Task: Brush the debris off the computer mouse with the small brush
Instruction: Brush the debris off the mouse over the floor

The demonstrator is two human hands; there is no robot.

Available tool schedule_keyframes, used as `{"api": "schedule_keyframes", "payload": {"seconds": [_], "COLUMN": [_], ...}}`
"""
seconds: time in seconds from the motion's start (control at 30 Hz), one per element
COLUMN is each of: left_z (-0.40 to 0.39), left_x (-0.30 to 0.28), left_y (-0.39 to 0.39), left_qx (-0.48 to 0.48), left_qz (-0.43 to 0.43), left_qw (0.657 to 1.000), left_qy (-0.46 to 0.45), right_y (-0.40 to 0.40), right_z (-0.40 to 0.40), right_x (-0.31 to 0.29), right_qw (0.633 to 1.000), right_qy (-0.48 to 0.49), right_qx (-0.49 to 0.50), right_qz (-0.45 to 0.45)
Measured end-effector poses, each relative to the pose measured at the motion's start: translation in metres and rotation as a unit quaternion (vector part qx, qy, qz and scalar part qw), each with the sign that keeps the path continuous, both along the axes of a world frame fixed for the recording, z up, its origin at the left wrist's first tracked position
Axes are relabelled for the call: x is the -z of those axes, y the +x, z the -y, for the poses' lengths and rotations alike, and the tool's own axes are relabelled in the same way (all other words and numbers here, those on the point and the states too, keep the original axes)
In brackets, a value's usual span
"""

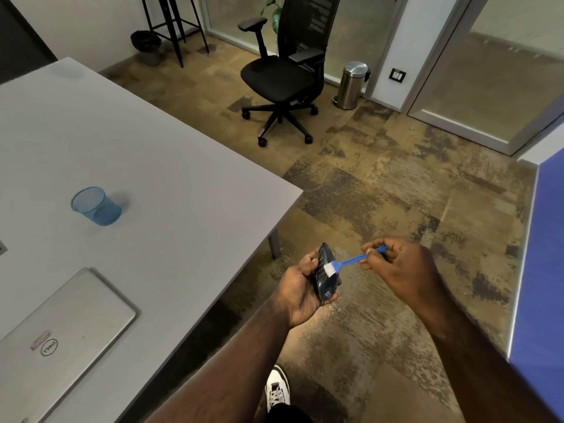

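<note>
The left hand [300,288] is wrapped around a black mouse [326,275], held up over the floor just off the table [171,166] corner (not resting on anything), with its long way running from near the person to far and its underside turned to the right. The right hand [399,267] pinches the thin blue brush [348,263] by its handle; the brush lies sideways, its white bristles pointing left and touching the mouse. Farther off, a laptop [64,337] and a blue cup [95,206] sit on the table, and a chair [287,71] stands beyond.
</note>
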State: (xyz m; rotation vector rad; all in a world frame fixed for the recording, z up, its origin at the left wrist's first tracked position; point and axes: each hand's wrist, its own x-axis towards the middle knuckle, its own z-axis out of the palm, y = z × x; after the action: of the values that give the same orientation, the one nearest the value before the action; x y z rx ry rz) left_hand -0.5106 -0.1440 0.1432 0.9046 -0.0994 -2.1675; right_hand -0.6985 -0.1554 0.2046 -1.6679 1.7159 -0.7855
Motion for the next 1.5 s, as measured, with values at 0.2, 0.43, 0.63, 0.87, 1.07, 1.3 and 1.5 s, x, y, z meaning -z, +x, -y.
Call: {"api": "schedule_keyframes", "payload": {"seconds": [0.2,0.43,0.63,0.87,1.07,1.3,1.5], "left_z": [0.001,-0.002,-0.003,-0.005,-0.003,0.002,0.004], "left_x": [-0.001,-0.001,0.0,0.001,-0.001,0.002,0.004], "left_y": [-0.001,0.002,0.004,0.006,0.007,0.008,0.006], "left_qx": [-0.001,0.004,0.014,0.022,0.034,0.003,-0.027], "left_qz": [0.027,0.034,0.037,0.027,0.008,-0.024,-0.048], "left_qw": [1.0,0.999,0.999,0.999,0.999,0.999,0.996], "left_qy": [-0.008,-0.012,-0.01,-0.01,0.007,0.046,0.069], "right_y": [-0.003,0.003,0.005,0.005,0.004,-0.007,-0.001], "right_z": [0.004,0.009,0.015,0.017,0.008,-0.001,-0.009], "right_x": [0.005,0.005,0.008,0.007,-0.002,-0.014,-0.017], "right_qw": [0.999,0.998,0.999,0.997,0.999,0.998,0.993], "right_qy": [0.005,-0.027,-0.012,-0.024,-0.016,-0.003,-0.01], "right_qx": [0.021,0.054,0.051,0.064,0.015,-0.059,-0.113], "right_qz": [0.034,0.008,0.004,-0.032,-0.041,0.003,0.016]}}
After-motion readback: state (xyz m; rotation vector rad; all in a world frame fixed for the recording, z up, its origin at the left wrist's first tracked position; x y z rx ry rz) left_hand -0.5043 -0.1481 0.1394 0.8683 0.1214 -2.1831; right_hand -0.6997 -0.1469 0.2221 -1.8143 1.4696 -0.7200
